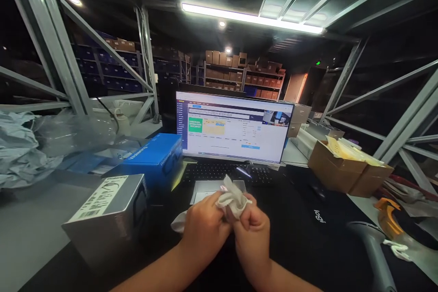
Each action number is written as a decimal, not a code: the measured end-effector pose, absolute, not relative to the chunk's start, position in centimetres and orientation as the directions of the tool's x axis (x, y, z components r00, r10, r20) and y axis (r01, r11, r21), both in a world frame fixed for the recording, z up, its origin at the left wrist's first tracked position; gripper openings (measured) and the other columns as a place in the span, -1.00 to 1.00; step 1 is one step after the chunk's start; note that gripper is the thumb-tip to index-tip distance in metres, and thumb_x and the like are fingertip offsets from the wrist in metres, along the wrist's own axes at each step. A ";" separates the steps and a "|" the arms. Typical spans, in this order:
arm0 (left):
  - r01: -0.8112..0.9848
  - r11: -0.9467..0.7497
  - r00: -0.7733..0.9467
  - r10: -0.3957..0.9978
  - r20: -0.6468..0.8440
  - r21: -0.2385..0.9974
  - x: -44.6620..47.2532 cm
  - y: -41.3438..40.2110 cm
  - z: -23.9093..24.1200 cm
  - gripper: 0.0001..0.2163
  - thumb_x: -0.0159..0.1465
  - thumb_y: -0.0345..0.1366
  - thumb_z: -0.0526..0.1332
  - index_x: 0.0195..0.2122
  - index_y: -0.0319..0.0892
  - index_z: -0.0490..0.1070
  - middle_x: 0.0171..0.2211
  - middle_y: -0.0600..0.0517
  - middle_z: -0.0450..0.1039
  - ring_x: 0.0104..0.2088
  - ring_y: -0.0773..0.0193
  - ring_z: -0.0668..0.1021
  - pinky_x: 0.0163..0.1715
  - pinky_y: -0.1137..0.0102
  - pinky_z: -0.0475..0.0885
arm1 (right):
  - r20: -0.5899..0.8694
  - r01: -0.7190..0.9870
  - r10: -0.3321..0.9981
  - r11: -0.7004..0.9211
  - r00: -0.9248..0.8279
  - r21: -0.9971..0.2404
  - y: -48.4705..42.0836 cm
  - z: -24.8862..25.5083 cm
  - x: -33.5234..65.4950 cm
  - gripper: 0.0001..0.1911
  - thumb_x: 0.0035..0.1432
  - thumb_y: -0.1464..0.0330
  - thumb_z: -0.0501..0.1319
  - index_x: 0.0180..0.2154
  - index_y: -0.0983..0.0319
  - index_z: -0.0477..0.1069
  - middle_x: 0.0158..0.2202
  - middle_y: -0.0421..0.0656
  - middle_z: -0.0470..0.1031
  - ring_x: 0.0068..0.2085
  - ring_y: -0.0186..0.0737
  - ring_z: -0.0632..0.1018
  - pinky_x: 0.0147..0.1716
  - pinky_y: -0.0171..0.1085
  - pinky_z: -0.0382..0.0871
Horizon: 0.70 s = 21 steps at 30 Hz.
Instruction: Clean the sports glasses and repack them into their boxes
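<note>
Both hands are together in the middle of the desk, closed around a crumpled white cloth (233,200). My left hand (204,220) grips it from the left, fingers curled, and more white material (179,222) shows beside that wrist. My right hand (253,227) has its fingers folded on the cloth from the other side. What lies inside the cloth, if anything, is hidden. Just behind the hands, partly covered by them, is a flat pale box (201,188). The black keyboard (205,172) lies beyond it.
A lit monitor (232,139) stands behind the keyboard. To the left are a grey box (102,226) with a label and a blue box (155,150). On the right are a mouse (318,191), a handheld scanner (372,251), an orange tape dispenser (388,219) and a cardboard box (337,171).
</note>
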<state>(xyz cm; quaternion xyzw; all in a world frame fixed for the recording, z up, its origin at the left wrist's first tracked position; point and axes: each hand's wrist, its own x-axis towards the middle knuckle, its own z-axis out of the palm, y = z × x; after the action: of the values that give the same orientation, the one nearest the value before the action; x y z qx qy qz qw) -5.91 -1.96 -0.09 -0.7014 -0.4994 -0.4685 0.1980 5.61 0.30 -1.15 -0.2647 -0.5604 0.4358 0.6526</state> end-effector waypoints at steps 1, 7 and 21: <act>0.885 -0.442 0.100 0.484 0.869 0.144 -6.1 -1.9 0.2 -0.88 0.27 -0.37 0.18 -0.42 -0.14 0.40 -0.45 0.00 0.52 -0.49 0.19 0.57 -0.50 0.34 0.49 | 0.470 -0.311 0.881 0.433 -0.051 -0.846 0.4 -0.4 6.1 -0.33 -0.05 0.25 0.45 -0.70 0.20 -0.09 -0.68 -0.35 -0.02 -0.53 -0.39 0.13 -0.43 -0.34 0.21; 0.728 -0.680 0.442 0.371 0.817 -0.085 -8.2 -1.2 2.3 -0.95 0.33 -0.35 0.25 -0.29 -0.18 0.45 -0.01 -0.07 0.59 0.06 0.11 0.58 0.22 0.15 0.40 | 0.175 -0.566 0.949 -0.004 -0.261 -0.824 3.0 4.5 10.2 -0.24 -0.31 0.23 0.57 -0.60 0.19 -0.10 -0.65 -0.35 0.19 -0.57 -0.44 0.20 -0.57 -0.43 0.10; 0.707 -0.707 0.566 0.563 0.602 -0.004 -10.7 -0.7 3.1 -0.86 0.21 -0.46 0.28 -0.22 -0.13 0.48 0.04 0.05 0.52 0.18 0.18 0.46 0.40 0.09 0.09 | 0.612 0.115 0.789 0.614 -0.058 -0.781 7.5 5.6 18.9 -0.44 0.04 0.15 0.38 -0.60 0.16 0.01 -0.63 -0.35 0.05 -0.54 -0.40 0.10 -0.56 -0.37 -0.02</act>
<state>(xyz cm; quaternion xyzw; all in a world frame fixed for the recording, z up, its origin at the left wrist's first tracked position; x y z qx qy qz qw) -10.75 -0.66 3.07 -0.8764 -0.3621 -0.2927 0.1232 18.87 7.49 5.63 -0.3371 -0.6704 0.2817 0.5980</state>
